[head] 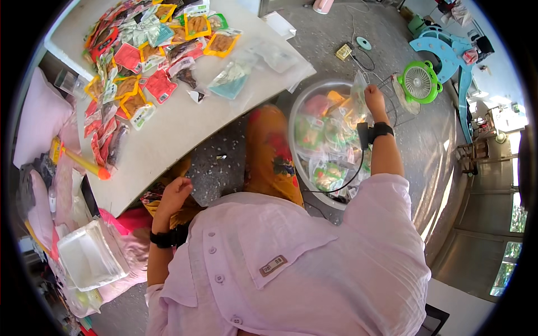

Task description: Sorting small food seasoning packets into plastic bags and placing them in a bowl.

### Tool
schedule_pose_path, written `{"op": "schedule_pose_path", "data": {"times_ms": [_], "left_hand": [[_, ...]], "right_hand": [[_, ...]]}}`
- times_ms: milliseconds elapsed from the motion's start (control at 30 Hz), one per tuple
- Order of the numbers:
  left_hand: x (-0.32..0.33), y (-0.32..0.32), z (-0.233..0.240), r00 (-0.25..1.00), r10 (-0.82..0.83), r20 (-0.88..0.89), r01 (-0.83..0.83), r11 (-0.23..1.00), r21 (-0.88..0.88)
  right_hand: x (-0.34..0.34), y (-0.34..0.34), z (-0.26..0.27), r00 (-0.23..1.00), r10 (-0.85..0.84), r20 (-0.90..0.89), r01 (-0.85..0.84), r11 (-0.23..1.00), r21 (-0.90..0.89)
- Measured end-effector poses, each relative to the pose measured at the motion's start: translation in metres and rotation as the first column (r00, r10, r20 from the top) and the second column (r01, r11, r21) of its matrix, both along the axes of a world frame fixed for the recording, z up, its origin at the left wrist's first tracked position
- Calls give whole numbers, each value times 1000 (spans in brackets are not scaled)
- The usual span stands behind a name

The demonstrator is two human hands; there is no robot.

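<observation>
My right hand (375, 101) is closed on the edge of a clear plastic bag (358, 94), over the right rim of a large round metal basin (295, 157). Clear bags with green-and-white packs (309, 132) and orange packs (336, 98) fill the basin. Near my lap, beside the table's edge, my left hand (176, 194) has its fingers curled; whether it holds anything cannot be told. On the pale table (185, 126) lies a spread of small sealed food packets, among them red ones (160, 86) and yellow-edged ones (134, 103). A teal-and-clear bag (229, 80) lies near them.
A yellow stick with an orange tip (86, 163) lies at the table's left end. White foam boxes (90, 256) stand at lower left. On the floor to the right are a green fan (419, 82), a power strip (344, 52) and cables. A cable hangs from my right wrist across the basin.
</observation>
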State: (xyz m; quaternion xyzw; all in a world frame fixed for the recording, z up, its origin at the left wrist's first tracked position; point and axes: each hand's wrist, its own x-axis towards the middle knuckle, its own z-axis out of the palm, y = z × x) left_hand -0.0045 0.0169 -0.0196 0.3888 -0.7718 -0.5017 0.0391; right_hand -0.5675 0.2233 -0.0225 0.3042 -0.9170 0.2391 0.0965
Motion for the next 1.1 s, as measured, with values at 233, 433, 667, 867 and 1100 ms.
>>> {"op": "schedule_pose_path", "data": {"times_ms": [233, 433, 667, 867, 1100], "left_hand": [[3, 2, -1, 999, 33, 19, -34, 999, 10], [30, -3, 5, 988, 134, -78, -137, 990, -26], [73, -4, 33, 821, 461, -336, -522, 845, -115], [134, -10, 43, 662, 651, -370, -726, 437, -531], [229, 1, 46, 444, 863, -240, -325, -94, -941]], "right_hand": [[56, -56, -64, 923, 227, 311, -209, 974, -91], [167, -101, -44, 828, 417, 375, -335, 904, -264], [207, -109, -31, 765, 594, 247, -437, 761, -479], [257, -110, -16, 704, 710, 12, -653, 653, -383], [277, -119, -23, 589, 797, -136, -806, 567, -167]]}}
